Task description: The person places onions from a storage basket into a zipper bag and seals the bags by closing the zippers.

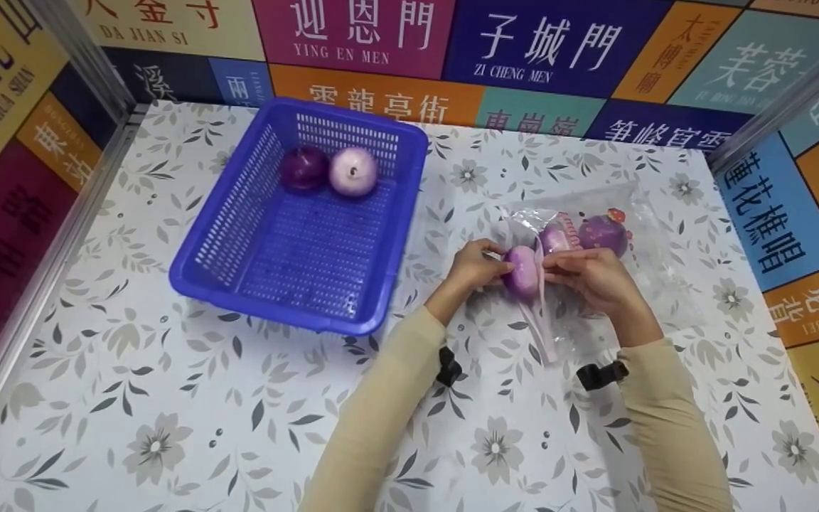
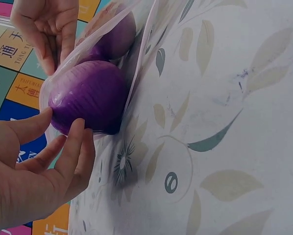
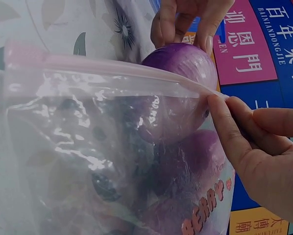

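Observation:
At the mouth of a clear zip bag [image 1: 655,291], my left hand [image 1: 477,265] holds a purple onion [image 1: 522,274] between thumb and fingers. In the left wrist view the onion [image 2: 90,95] sits partly inside the bag's opening. My right hand [image 1: 598,277] pinches the bag's edge on the other side; the right wrist view shows its thumb and fingers on the pink zip strip [image 3: 112,71]. Deeper in the bag lie two more onions, a paler one [image 1: 557,238] and a darker one [image 1: 605,237], partly covered by red print.
Left of the hands stands a blue slotted basket [image 1: 296,323] with a dark purple onion [image 1: 304,169] and a pale onion [image 1: 354,173] at its far end. A flower-patterned cloth [image 1: 239,405] covers the table. Colourful printed panels [image 1: 360,60] border the back and sides.

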The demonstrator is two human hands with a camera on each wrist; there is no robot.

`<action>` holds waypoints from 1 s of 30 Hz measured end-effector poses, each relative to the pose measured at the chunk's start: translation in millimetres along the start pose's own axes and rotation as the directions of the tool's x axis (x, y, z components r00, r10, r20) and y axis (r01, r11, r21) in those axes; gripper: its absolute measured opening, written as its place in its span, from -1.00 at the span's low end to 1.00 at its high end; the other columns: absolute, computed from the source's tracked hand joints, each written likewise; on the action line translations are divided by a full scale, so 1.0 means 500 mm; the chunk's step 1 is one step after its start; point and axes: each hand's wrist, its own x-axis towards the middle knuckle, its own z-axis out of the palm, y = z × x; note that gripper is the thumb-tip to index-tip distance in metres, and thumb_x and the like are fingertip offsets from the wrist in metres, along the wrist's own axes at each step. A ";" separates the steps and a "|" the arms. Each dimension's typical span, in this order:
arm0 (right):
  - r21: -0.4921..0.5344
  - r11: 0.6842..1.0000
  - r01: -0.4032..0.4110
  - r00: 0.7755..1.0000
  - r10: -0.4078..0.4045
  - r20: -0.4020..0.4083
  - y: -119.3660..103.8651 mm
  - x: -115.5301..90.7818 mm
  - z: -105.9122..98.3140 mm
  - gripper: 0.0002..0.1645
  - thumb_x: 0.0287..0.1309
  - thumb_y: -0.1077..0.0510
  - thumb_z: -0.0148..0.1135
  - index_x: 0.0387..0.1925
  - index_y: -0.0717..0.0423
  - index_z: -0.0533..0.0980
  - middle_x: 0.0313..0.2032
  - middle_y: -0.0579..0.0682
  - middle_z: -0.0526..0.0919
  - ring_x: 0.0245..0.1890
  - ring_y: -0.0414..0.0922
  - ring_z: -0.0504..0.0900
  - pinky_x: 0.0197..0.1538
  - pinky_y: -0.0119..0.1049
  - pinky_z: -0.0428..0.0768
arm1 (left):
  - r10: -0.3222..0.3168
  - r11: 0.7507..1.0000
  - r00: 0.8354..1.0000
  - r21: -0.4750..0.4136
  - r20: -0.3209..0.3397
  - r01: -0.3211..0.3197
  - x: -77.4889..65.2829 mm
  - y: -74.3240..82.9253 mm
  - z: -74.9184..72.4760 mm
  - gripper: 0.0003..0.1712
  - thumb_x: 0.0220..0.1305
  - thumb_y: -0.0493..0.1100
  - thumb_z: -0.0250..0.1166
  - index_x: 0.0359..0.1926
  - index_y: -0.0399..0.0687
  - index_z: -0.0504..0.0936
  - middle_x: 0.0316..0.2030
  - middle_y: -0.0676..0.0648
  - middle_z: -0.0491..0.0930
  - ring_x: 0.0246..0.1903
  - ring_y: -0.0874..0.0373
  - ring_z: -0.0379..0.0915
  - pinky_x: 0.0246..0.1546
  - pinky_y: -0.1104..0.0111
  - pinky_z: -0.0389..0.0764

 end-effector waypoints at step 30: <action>0.005 1.000 -0.012 1.000 0.012 -0.006 -0.004 -0.001 -0.001 -0.75 0.17 0.55 -0.16 -0.16 0.68 0.39 -0.34 0.22 0.65 -0.29 0.02 0.64 -0.08 -0.11 0.55 | 0.021 0.998 0.999 -0.060 -0.043 -0.024 -0.002 0.001 0.016 -0.70 -0.08 -0.47 0.36 -0.23 -0.36 0.56 -0.53 -0.11 0.53 -0.46 -0.05 0.57 -0.38 0.25 0.64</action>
